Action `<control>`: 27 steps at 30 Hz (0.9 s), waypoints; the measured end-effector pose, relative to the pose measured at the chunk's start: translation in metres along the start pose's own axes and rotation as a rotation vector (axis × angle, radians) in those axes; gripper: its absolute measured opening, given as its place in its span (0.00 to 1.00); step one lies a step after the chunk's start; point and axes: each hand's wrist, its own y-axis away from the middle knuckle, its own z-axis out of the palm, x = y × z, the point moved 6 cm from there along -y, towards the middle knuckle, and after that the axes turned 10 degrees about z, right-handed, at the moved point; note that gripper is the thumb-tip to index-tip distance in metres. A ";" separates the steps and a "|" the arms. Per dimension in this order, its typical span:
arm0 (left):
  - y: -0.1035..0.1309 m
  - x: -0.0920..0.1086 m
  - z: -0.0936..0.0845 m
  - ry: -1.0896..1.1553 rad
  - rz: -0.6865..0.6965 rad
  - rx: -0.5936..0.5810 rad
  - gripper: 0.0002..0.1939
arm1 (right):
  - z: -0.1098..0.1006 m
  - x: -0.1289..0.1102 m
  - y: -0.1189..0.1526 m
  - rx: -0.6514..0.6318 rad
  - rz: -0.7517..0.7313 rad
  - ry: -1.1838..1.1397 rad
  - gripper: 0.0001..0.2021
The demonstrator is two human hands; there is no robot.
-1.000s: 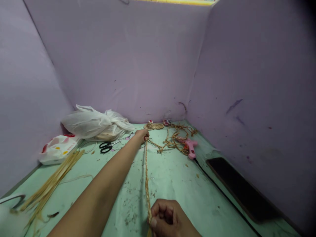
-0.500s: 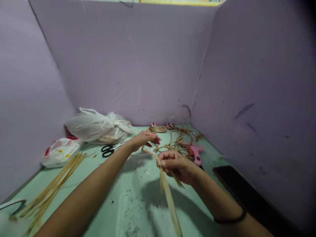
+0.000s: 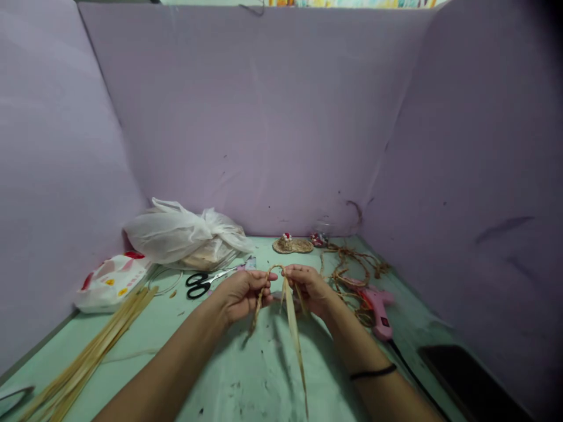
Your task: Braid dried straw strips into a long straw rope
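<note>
Pale strips (image 3: 100,346), a white packet (image 3: 112,282), a knotted plastic bag (image 3: 176,234) and black-handled scissors (image 3: 206,283) lay on the left of a speckled green tabletop (image 3: 220,375); tangled braided cord (image 3: 347,252), a pink glue gun (image 3: 380,312) and a dark flat slab (image 3: 470,378) lined the right side.

Dim, flat light; brightest bit at top, above back wall (image 3: 285,117). L wall (image 3: 57,146) paler than R wall (image 3: 488,158). Soft shadows mid bench (image 3: 246,378). Top R corner nr black; gun (image 3: 380,313) sl. blurry; wide-angle stretch nr edges.
</note>
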 end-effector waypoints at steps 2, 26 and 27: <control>-0.020 -0.002 -0.008 -0.002 0.045 0.072 0.09 | -0.006 0.009 -0.010 0.050 0.031 -0.006 0.08; -0.023 0.053 0.002 -1.452 1.082 -0.444 0.16 | -0.017 0.014 -0.013 0.137 0.114 -0.108 0.06; -0.022 0.055 0.002 -1.481 1.058 -0.410 0.17 | -0.015 0.013 -0.012 0.128 0.103 -0.111 0.06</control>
